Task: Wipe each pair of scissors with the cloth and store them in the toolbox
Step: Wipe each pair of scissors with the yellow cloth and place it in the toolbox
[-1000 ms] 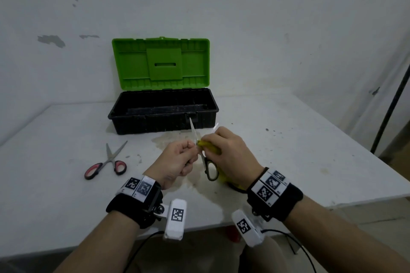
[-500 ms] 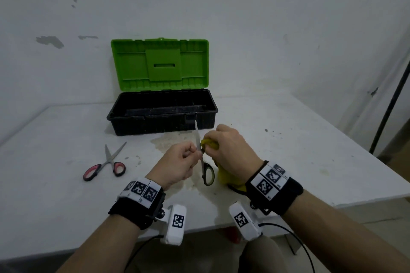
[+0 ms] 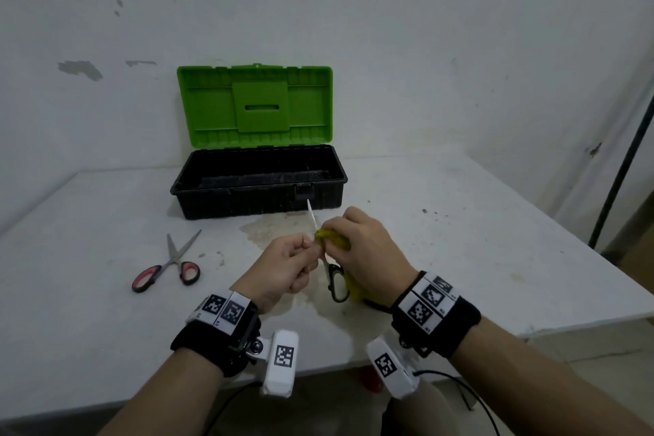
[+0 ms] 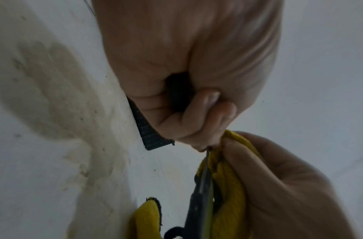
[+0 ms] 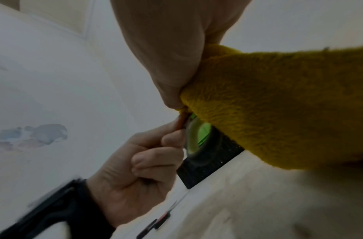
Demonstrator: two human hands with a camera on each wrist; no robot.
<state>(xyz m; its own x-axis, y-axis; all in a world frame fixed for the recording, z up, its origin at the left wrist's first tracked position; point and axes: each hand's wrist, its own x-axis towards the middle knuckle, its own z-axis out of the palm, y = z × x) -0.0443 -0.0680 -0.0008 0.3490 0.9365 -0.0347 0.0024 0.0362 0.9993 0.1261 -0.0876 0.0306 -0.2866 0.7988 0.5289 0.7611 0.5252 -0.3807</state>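
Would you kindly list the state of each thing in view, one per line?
Toolbox: lid open, nothing seen inside.
Black-handled scissors: held above the table, blade being wiped.
Red-handled scissors: lying on the table, blades slightly apart.
Cloth: bunched against the blade.
Left hand: pinches the black-handled scissors.
Right hand: grips the cloth.

Tabletop (image 3: pixel 460 241): white, stained at centre | toolbox (image 3: pixel 258 188): open, at rear | red-handled scissors (image 3: pixel 166 267): lying flat, front-left of toolbox, apart
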